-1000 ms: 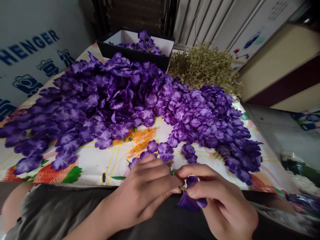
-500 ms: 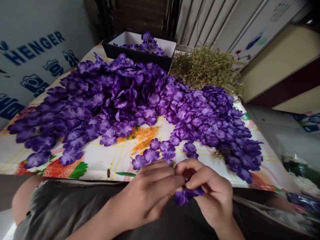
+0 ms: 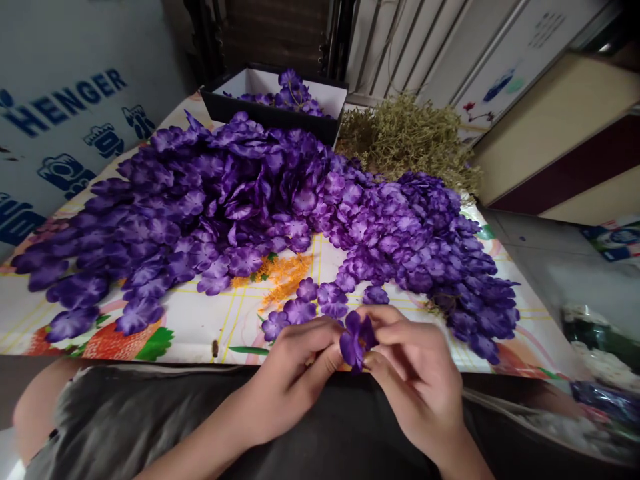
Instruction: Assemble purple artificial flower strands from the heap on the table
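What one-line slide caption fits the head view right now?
Left hand and right hand hold a purple flower between them, before heaped purple blossoms on a printed tablecloth.

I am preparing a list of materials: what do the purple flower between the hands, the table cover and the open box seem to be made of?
Purple flower: probably fabric, matte, judging by its thin, curved petals.
Table cover: likely plastic or coated cloth, smooth, with slight sheen and printed strawberries.
Open box: probably cardboard, dark outside, white inside, with thin, straight walls; finish unclear.
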Action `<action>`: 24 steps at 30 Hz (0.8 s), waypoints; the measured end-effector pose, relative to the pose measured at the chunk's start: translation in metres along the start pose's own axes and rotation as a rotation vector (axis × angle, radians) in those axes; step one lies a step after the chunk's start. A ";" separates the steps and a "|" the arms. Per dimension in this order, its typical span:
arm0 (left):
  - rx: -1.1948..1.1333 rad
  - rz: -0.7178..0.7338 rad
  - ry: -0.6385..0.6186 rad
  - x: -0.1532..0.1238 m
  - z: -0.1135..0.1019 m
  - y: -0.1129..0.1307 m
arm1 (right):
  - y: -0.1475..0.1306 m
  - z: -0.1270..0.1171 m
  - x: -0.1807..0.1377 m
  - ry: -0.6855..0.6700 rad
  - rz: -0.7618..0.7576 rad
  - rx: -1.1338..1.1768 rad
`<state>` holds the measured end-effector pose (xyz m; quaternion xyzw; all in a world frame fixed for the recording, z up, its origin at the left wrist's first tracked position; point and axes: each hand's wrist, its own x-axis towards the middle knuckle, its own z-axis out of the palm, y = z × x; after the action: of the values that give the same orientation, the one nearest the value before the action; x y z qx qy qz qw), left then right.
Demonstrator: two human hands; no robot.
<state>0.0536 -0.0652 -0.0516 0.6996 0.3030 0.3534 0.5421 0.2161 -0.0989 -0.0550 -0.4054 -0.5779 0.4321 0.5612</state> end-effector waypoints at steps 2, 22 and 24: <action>0.047 0.055 -0.031 0.000 -0.002 -0.001 | -0.003 -0.001 0.000 -0.064 0.045 -0.020; -0.613 -0.279 0.130 0.006 0.010 -0.017 | 0.002 -0.005 0.004 0.056 0.375 -0.035; -0.680 -0.309 0.187 0.009 0.011 -0.017 | -0.003 -0.007 0.007 -0.006 0.394 -0.081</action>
<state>0.0670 -0.0598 -0.0687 0.3908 0.3185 0.4101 0.7600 0.2225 -0.0927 -0.0505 -0.5316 -0.5059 0.5113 0.4472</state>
